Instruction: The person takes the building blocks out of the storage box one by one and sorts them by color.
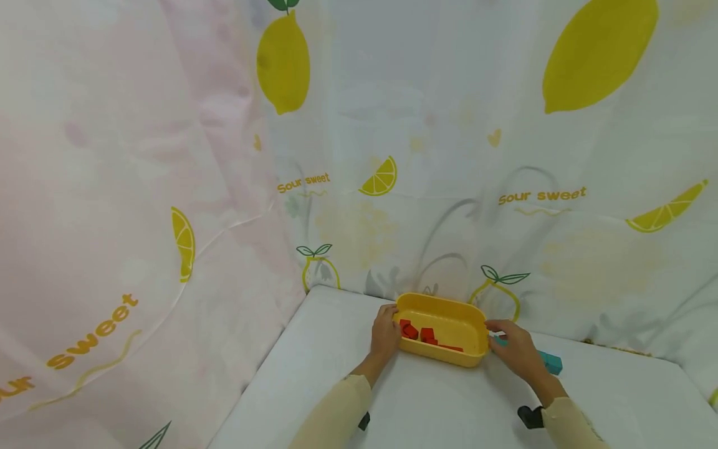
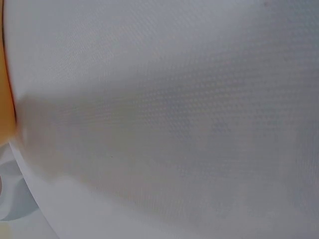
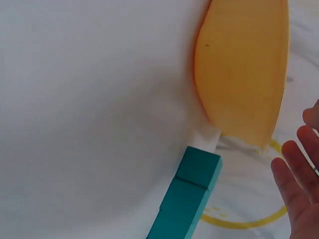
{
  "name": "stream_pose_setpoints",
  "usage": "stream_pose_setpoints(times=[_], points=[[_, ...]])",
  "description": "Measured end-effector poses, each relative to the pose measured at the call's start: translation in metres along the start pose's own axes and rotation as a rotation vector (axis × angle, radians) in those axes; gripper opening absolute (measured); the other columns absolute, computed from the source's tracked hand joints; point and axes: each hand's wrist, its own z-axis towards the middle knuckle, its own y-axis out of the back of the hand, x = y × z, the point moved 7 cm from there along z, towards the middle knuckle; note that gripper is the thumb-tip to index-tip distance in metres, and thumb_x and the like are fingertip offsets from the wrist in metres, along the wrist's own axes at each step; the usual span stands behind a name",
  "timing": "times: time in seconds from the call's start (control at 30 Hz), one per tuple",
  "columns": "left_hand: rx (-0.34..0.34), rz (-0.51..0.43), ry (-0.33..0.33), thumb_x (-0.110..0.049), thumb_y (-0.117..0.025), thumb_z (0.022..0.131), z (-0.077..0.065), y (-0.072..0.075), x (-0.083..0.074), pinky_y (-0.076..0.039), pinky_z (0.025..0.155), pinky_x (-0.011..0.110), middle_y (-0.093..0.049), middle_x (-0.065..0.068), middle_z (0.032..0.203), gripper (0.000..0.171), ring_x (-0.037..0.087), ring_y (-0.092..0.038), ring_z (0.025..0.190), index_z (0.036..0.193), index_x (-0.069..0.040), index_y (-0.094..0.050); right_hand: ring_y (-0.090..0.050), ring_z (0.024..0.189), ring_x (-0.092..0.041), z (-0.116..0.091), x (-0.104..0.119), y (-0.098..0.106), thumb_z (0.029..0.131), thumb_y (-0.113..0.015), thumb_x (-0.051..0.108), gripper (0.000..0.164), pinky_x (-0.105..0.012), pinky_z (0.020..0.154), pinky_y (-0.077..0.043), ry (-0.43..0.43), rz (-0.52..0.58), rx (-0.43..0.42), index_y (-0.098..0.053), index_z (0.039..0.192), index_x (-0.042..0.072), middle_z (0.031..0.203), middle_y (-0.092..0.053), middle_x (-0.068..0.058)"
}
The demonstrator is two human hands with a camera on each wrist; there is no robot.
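A yellow plastic bin (image 1: 443, 357) stands on the white table near the back curtain. Several red blocks (image 1: 427, 335) lie inside it, mostly toward its left and front. My left hand (image 1: 386, 333) grips the bin's left end, fingers at the rim; the left wrist view does not show this hand. At the bin's right end is my right hand (image 1: 515, 349). In the right wrist view its fingers (image 3: 294, 196) look loosely extended and apart from the bin. A row of joined teal blocks (image 3: 183, 199) lies on the table beside the bin, partly hidden by the right hand in the head view.
A lemon-printed curtain (image 1: 348, 137) closes off the table's back and left sides. White tabletop (image 1: 426, 405) extends in front of the bin. A dark wrist-worn piece (image 1: 530, 417) shows by the right sleeve.
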Motion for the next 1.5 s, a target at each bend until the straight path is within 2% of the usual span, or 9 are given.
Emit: stream_pose_setpoints(times=[0.1,0.2,0.43,0.77,0.97,1.03,1.2,1.37,1.5], points=[[-0.006,0.000,-0.005,0.014,-0.059,0.081,0.000,0.001,0.000,-0.049,0.096,0.038,-0.062,0.015,0.117,0.027,0.028,-0.062,0.108,0.107,0.008,-0.066,-0.064,0.097,-0.032,0.002,0.007,-0.011,0.081,-0.075,0.002,0.035,-0.047,0.081,-0.055,0.014,0.005,0.035,-0.065,0.114,-0.003,0.108,-0.068,-0.015],[-0.006,-0.003,-0.007,0.013,-0.059,0.081,0.000,0.002,0.000,-0.049,0.097,0.038,-0.061,0.014,0.116,0.027,0.028,-0.062,0.109,0.107,0.008,-0.066,-0.064,0.099,-0.032,0.005,0.013,-0.022,0.081,-0.076,0.007,0.038,-0.047,0.085,-0.054,-0.010,0.030,0.100,-0.065,0.116,-0.002,0.110,-0.068,-0.015],[0.005,-0.001,-0.020,0.014,-0.058,0.082,0.000,-0.001,0.002,-0.048,0.098,0.036,-0.061,0.014,0.118,0.028,0.027,-0.062,0.110,0.109,0.008,-0.065,-0.061,0.105,-0.032,0.009,0.013,-0.040,0.083,-0.077,0.015,0.042,-0.049,0.092,-0.051,-0.132,0.088,0.232,-0.065,0.121,0.001,0.116,-0.067,-0.014],[-0.030,0.010,-0.051,0.014,-0.059,0.079,0.003,0.004,-0.004,-0.050,0.095,0.038,-0.062,0.015,0.115,0.028,0.029,-0.063,0.106,0.106,0.009,-0.066,-0.064,0.085,-0.022,0.032,0.013,-0.052,0.075,-0.083,0.015,0.035,-0.040,0.079,-0.057,-0.148,0.054,0.425,-0.071,0.105,0.001,0.096,-0.070,-0.006],[0.004,0.015,-0.010,0.012,-0.058,0.082,0.004,0.004,-0.002,-0.048,0.098,0.037,-0.061,0.014,0.118,0.029,0.028,-0.062,0.109,0.109,0.008,-0.066,-0.060,0.078,-0.017,0.038,0.012,-0.061,0.076,-0.079,0.006,0.021,-0.035,0.074,-0.057,-0.205,0.043,0.565,-0.073,0.096,0.004,0.086,-0.068,0.000],[0.004,0.017,-0.015,0.012,-0.057,0.082,0.003,0.003,-0.002,-0.049,0.097,0.038,-0.061,0.014,0.118,0.029,0.028,-0.062,0.109,0.109,0.008,-0.065,-0.059,0.076,-0.017,0.039,0.014,-0.064,0.076,-0.077,0.002,0.018,-0.035,0.073,-0.057,-0.175,0.033,0.597,-0.073,0.093,0.004,0.084,-0.067,0.000],[-0.023,0.023,-0.053,0.014,-0.058,0.080,0.000,0.003,-0.004,-0.050,0.095,0.038,-0.062,0.016,0.115,0.028,0.029,-0.063,0.106,0.106,0.009,-0.066,-0.059,0.073,-0.016,0.039,0.017,-0.076,0.074,-0.070,-0.008,0.018,-0.036,0.071,-0.057,-0.104,0.013,0.648,-0.074,0.087,0.004,0.082,-0.068,-0.003],[-0.018,0.020,-0.045,0.015,-0.060,0.079,-0.002,0.001,-0.003,-0.050,0.095,0.037,-0.062,0.014,0.115,0.027,0.028,-0.063,0.106,0.105,0.008,-0.066,-0.056,0.072,-0.017,0.038,0.013,-0.085,0.076,-0.070,-0.008,0.018,-0.035,0.072,-0.056,-0.156,-0.052,0.669,-0.074,0.086,0.007,0.079,-0.065,-0.001],[-0.021,0.021,-0.046,0.015,-0.059,0.080,0.001,0.005,-0.006,-0.050,0.095,0.037,-0.062,0.015,0.115,0.026,0.029,-0.063,0.106,0.104,0.009,-0.066,-0.055,0.071,-0.017,0.043,0.013,-0.090,0.076,-0.073,-0.006,0.017,-0.035,0.073,-0.056,-0.140,-0.082,0.644,-0.074,0.087,0.008,0.078,-0.064,0.001]])
